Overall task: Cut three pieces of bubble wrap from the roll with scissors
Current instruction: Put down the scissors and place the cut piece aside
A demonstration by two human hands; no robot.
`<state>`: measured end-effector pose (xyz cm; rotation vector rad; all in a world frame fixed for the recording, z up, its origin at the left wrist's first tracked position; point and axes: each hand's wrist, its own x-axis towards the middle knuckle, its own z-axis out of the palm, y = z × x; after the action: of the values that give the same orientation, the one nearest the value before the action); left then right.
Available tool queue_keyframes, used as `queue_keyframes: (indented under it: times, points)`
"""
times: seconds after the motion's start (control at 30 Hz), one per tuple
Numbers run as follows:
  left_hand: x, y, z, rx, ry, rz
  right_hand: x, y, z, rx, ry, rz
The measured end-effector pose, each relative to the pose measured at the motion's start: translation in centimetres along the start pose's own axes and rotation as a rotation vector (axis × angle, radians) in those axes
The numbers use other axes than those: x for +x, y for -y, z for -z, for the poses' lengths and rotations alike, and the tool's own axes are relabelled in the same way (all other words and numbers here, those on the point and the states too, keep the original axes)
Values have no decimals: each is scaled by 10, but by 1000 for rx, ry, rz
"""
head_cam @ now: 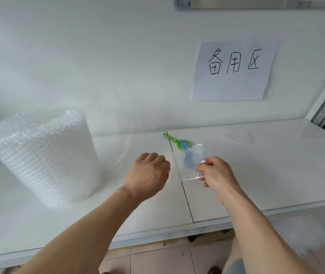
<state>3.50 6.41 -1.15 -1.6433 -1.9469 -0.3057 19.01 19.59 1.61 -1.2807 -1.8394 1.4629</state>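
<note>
Right hand [216, 172] is pinched on a cut piece of bubble wrap [194, 159]; left hand [149, 171] is curled, empty; it is best laid flat beside the far-right piece [237, 136], scissors [177, 141] kept reachable

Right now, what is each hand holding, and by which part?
The right hand pinches a small cut piece of bubble wrap at its right edge. The left hand is curled and appears to hold nothing.

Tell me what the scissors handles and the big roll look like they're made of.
Scissors: handles look like glossy moulded plastic, bright green with blue inner loops; the blade material is unclear. Roll: clear, shiny plastic film in rows of small air bubbles, so bubble wrap, wound thick and standing on end.
</note>
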Motion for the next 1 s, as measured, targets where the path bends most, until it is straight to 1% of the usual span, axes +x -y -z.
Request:
queue_keyframes:
  times: [0.17,0.27,0.43,0.6,0.83,0.93,1.0]
  points:
    - [65,-23,-11,7,28,-138,29,2,49,125,-124,11]
    - [102,-39,-26,8,67,-203,55,-2,78,154,-194,2]
    - [160,-61,-61,-9,81,-233,108,-17,112,187,-290,-10]
    - [202,-71,-94,-11,82,-261,158,-29,122,179,-337,-2]
    - [231,-74,-128,-15,80,-248,205,-31,121,73,-421,24]
    - [234,-73,-138,-11,108,-240,218,-32,116,-50,-456,4]
    - [234,-73,-143,-12,115,-225,223,-35,112,-190,-470,-17]
